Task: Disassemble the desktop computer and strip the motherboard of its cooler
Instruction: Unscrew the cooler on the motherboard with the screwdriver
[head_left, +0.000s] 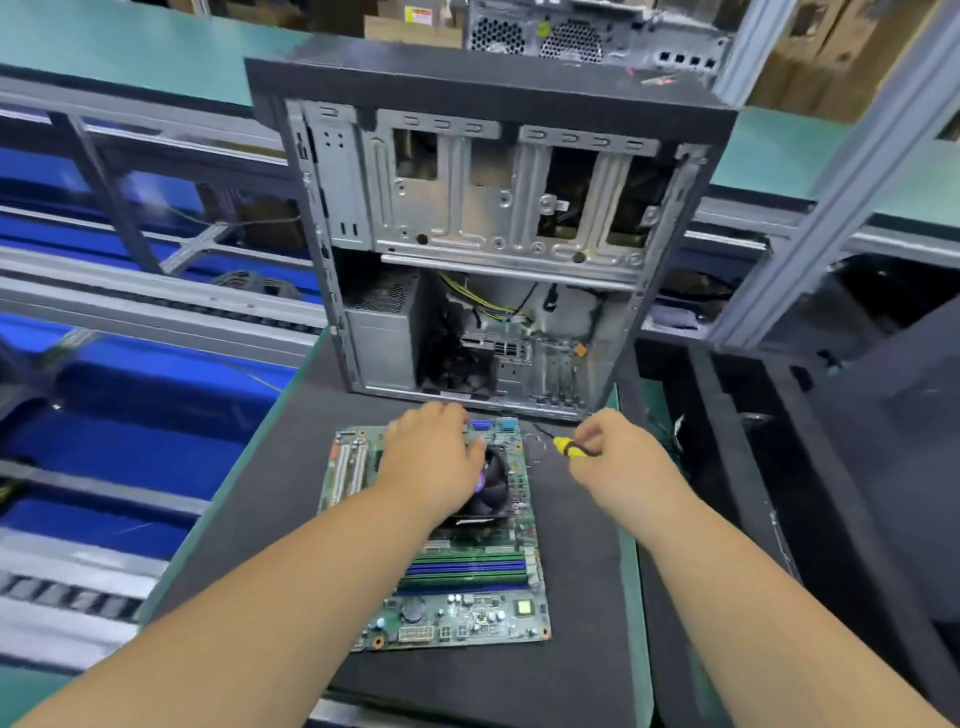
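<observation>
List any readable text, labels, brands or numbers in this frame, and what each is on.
None can be read.
Label on a cardboard box behind the bench: red and white, print too blurred.
Purple sticker on the cooler fan hub: half hidden under the left hand, no letters legible.
Motherboard silkscreen and chip markings: too small.
Yellow-handled screwdriver in the right hand: no marking visible.
Computer case: no visible lettering.

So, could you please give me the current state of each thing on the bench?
Computer case: upright, side open, motherboard out.
Motherboard: flat on the mat.
Cooler: still mounted on the board.
Left hand: resting on the cooler.
Right hand: gripping the yellow-handled screwdriver.
</observation>
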